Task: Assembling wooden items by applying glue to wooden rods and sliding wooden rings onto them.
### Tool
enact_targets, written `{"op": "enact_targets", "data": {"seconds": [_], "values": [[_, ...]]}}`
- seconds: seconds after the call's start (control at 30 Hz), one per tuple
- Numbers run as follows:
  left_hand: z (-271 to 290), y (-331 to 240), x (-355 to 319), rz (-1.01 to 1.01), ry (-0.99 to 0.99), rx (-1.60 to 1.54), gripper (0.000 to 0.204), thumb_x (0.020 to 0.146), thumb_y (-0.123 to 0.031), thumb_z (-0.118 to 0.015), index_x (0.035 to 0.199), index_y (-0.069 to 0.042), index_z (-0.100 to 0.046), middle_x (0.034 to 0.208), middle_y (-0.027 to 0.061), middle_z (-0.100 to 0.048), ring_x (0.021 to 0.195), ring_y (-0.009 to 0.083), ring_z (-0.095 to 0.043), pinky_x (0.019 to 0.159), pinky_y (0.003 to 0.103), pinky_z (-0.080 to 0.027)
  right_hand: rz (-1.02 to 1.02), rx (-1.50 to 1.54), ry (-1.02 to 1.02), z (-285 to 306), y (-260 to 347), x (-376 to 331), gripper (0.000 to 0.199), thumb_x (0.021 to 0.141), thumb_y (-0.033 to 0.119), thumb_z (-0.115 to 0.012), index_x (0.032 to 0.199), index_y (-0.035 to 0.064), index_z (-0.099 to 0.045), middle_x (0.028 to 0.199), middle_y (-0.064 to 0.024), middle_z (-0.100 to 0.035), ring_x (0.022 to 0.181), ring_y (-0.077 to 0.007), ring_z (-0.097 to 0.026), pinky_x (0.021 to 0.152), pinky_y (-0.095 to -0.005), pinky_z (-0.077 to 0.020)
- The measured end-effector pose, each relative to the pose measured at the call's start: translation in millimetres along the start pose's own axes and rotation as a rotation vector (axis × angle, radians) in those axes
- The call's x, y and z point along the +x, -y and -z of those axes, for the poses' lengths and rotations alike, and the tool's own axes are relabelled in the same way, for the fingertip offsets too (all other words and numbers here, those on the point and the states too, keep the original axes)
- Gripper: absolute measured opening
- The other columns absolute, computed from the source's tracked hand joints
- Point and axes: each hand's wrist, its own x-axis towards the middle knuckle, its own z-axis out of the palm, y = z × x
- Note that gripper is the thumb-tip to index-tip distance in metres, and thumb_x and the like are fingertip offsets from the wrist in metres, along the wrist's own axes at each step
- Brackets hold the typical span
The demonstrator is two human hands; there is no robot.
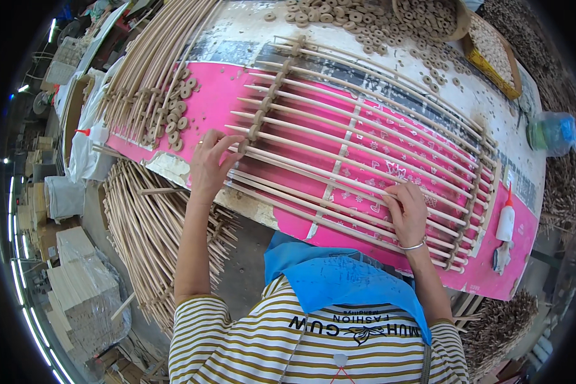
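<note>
Long pale wooden rods [365,144] lie side by side on the pink sheet, with a row of small brown wooden rings [262,115] strung across them near their left ends. A second row of rings [477,182] crosses near their right ends. My left hand [206,163] is at the near end of the left row, thumb and forefinger closed about a ring beside a rod's tip. My right hand [408,214], with a bracelet at its wrist, has its fingers closed on one of the nearer rods, right of the middle.
Loose rings [377,22] are heaped at the table's far side, near a yellow-edged tray [493,54] of pale pieces. A red-tipped white glue bottle [505,221] lies at the right. Rod bundles rest at the far left [147,64] and below the table's left edge [157,224].
</note>
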Motion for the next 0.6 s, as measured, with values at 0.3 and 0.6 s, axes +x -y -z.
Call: {"op": "enact_targets", "data": {"seconds": [0.3,0.6], "values": [[-14.6,16.0,3.7,-0.021,0.047,-0.19,0.043,0.081,-0.004,-0.078,0.123,-0.012,-0.075,0.099,0.0103,-0.061,0.095,0.0295,-0.06,0.084,0.04,-0.048,0.015,-0.065,-0.02,-9.2,-7.6,-3.7,0.011,0.092,0.017,-0.072,0.093,0.0056,-0.07,0.093,-0.0118,-0.067,0.092,-0.0329,-0.064,0.084,-0.0453,-0.05],[-16.0,15.4,7.5,-0.068,0.059,-0.154,0.033,0.088,-0.006,-0.073,0.121,-0.007,-0.072,0.102,0.0106,-0.059,0.097,0.0289,-0.059,0.086,0.038,-0.048,0.03,-0.068,-0.105,-15.1,-13.4,-6.7,0.011,0.092,0.019,-0.071,0.093,0.0084,-0.068,0.092,-0.0074,-0.063,0.092,-0.028,-0.061,0.084,-0.043,-0.0494]]}}
